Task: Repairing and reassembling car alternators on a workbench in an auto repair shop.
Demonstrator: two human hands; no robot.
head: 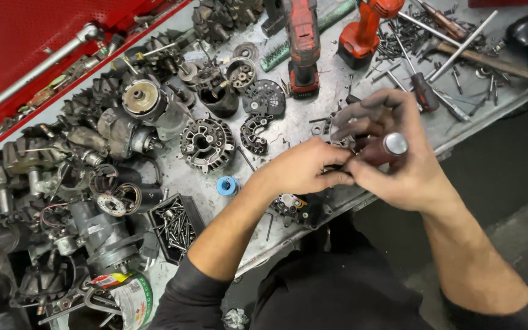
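Nearest the camera, two dark-sleeved forearms rise from the lower edge and converge over the front edge of the desk [313, 125].

Left hand [304, 168]: palm down, fingers drawn together, fingertips pinched on a small dark part at the meeting point of both hands; the part itself is too hidden to identify.

Right hand [398, 165]: grimy, wrist bent inward, lower fingers and palm clamped round a dark-handled tool [383, 148]. Upper fingers spread loose above it. The tool's silver butt cap faces up and right toward the camera; its long axis runs down-left toward the left fingertips, working end concealed.

Directly beneath the hands: a small alternator piece [291, 206] at the desk's front lip, where the surface drops away to dark floor on the right.

Left of the hands: a blue spool [227, 185], then a black tray of screws [177, 226].

Beyond: a finned round housing [207, 143] and a black rectifier plate [264, 98], with bare metal between them and the hands, the only open patch.

Farther left: a dense heap of alternator bodies [135, 110].

Far edge: a red cordless driver [302, 43], a red drill [368, 30], loose screwdrivers and bolts [423, 43], and a red cabinet [25, 36] at upper left.
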